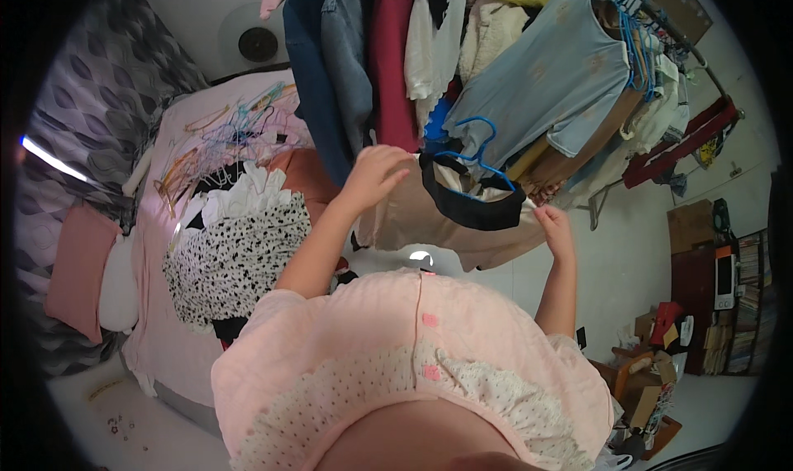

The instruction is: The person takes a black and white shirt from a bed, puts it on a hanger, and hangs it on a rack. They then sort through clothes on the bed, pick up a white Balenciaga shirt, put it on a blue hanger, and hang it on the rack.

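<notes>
A beige top (487,244) with a wide black collar (479,213) hangs in front of me on a blue hanger (481,140), whose hook sticks up out of the neck opening. My left hand (376,180) is closed at the garment's left shoulder, its fingers curled over the cloth. At the opposite shoulder my right hand (556,230) pinches the fabric between thumb and fingers. The top is spread between both hands, and its lower part drops away toward the floor.
Hanging clothes, including a light blue dress (545,74) and a denim jacket (343,54), fill a rack (665,25) ahead. On the left, a bed (149,289) bears a hanger pile (239,132) and a spotted garment (235,260). Boxes (640,405) stand at the right.
</notes>
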Available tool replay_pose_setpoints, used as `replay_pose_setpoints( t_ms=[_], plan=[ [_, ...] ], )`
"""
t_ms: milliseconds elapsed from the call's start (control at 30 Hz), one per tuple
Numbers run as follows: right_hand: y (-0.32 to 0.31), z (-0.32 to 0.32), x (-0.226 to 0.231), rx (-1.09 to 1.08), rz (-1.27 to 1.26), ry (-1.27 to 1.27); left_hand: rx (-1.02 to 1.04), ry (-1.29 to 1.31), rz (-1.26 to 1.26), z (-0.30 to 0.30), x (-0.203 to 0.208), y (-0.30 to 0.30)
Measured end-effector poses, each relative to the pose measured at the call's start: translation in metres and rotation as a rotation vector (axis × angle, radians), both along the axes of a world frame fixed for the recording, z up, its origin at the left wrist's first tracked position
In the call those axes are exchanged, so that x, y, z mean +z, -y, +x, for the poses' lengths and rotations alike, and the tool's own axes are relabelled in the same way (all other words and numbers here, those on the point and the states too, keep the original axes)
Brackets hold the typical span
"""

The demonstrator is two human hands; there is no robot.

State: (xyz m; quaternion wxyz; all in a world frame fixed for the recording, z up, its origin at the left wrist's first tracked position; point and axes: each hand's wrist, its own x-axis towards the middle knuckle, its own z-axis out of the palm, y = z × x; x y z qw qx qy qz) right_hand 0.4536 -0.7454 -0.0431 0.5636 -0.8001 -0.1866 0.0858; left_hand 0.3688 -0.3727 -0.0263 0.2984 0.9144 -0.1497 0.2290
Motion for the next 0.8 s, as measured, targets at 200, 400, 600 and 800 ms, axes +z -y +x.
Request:
replay_pose_setpoints(
  t_ms=[200, 400, 600, 800],
  plan=[
    [0.006, -0.017, -0.003, 0.051, 0.067, -0.217, -0.107, -0.133, -0.124, 0.019, -0.018, 0.031],
    [0.005, -0.017, 0.014, 0.016, 0.085, -0.207, 0.150, -0.266, -0.741, 0.052, -0.016, 0.061],
    [0.016, -0.005, 0.012, -0.111, 0.246, -0.268, -0.054, -0.544, -1.180, 0.088, -0.023, 0.038],
    [0.010, -0.007, 0.022, -0.216, 0.284, -0.347, -0.090, -0.381, -0.892, 0.117, -0.024, 0.030]
  ],
)
